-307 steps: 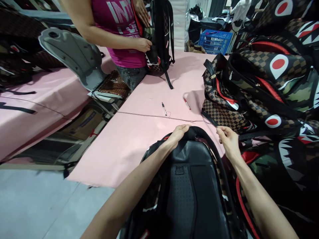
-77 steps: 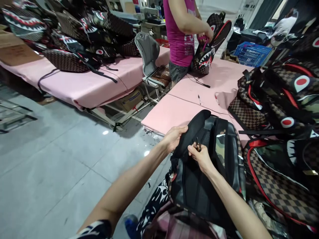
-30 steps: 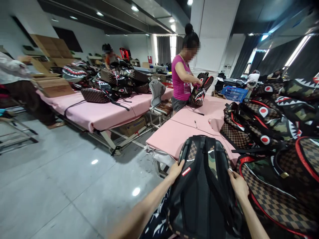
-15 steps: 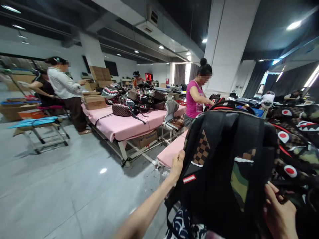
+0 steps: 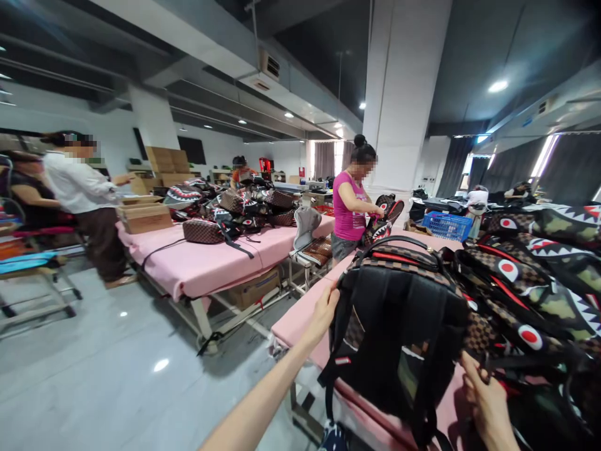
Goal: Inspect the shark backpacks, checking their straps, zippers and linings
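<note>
A black backpack [image 5: 380, 326] with brown checkered trim is held upright before me over the pink-covered table, its padded back and shoulder straps towards me. Camouflage and checkered patches show between the straps. My left hand [image 5: 325, 310] is closed on its left side edge, the thumb in view and most fingers hidden behind. Low on the right side, my right hand [image 5: 483, 391] is closed at the bag's edge. A small dark thing [image 5: 486, 366] shows by its fingers; I cannot make out what it is.
Checkered and camouflage shark-face backpacks [image 5: 530, 275] are heaped at the right. A co-worker in a pink top [image 5: 350, 203] handles another bag beyond. More bags cover part of a second pink table [image 5: 206, 269]; a chair [image 5: 310, 235] and a blue basket [image 5: 448, 225] stand nearby.
The backpack has moved away from me, over the table, with both hands still on it. My view has turned right, showing more of the heaped bags.
</note>
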The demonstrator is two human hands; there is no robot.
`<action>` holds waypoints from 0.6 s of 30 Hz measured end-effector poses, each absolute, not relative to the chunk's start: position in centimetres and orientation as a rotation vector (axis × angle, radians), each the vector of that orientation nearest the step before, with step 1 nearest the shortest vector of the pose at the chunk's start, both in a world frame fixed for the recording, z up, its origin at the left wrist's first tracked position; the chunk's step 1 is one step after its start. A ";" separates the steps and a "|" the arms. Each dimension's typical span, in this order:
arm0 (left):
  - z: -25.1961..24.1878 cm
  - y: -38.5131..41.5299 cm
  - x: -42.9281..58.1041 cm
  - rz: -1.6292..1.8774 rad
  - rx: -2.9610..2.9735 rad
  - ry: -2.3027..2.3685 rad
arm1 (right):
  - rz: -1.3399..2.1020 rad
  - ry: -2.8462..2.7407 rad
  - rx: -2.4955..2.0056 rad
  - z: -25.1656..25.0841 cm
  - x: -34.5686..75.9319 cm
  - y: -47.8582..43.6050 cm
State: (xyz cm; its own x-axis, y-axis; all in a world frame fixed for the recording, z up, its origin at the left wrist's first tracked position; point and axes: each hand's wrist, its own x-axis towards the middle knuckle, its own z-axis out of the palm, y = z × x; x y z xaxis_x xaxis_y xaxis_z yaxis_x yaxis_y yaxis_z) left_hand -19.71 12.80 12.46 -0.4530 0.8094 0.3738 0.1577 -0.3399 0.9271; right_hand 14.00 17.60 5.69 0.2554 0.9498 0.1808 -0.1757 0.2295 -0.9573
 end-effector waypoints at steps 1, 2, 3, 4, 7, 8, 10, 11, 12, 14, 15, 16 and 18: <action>13.7 12.9 -19.5 1.910 1.289 1.384 | 0.954 -0.980 -1.041 7.0 14.2 17.8; 14.8 13.1 -19.3 1.953 1.309 1.349 | 0.902 -0.997 -1.063 8.5 14.3 18.0; 15.7 13.2 -19.0 1.962 1.332 1.324 | 0.821 -1.038 -1.072 10.1 14.1 18.2; 16.4 13.3 -18.7 1.953 1.361 1.307 | 0.724 -1.102 -1.065 11.6 13.9 18.3; 16.7 13.5 -18.2 1.926 1.412 1.326 | 0.500 -1.282 -1.016 15.1 12.6 18.7; 16.5 13.5 -18.1 1.927 1.404 1.356 | 0.471 -1.324 -1.004 15.8 12.2 18.7; 15.9 13.4 -18.1 1.925 1.384 1.417 | 0.456 -1.356 -0.999 16.3 11.7 18.6; 15.8 13.3 -18.1 1.912 1.392 1.436 | 0.461 -1.356 -0.994 16.3 11.6 18.5; 15.9 13.1 -18.1 1.894 1.415 1.450 | 0.468 -1.356 -0.991 16.3 11.6 18.4; 16.7 12.7 -17.9 1.884 1.473 1.479 | 0.478 -1.366 -0.978 16.3 11.6 18.0; 17.3 12.6 -17.7 1.897 1.494 1.499 | 0.488 -1.381 -0.967 16.4 11.7 17.9; 18.1 12.5 -17.5 1.912 1.513 1.523 | 0.501 -1.400 -0.954 16.5 11.7 17.7; 19.6 12.6 -17.0 1.899 1.600 1.573 | 0.534 -1.427 -0.931 16.7 11.8 17.7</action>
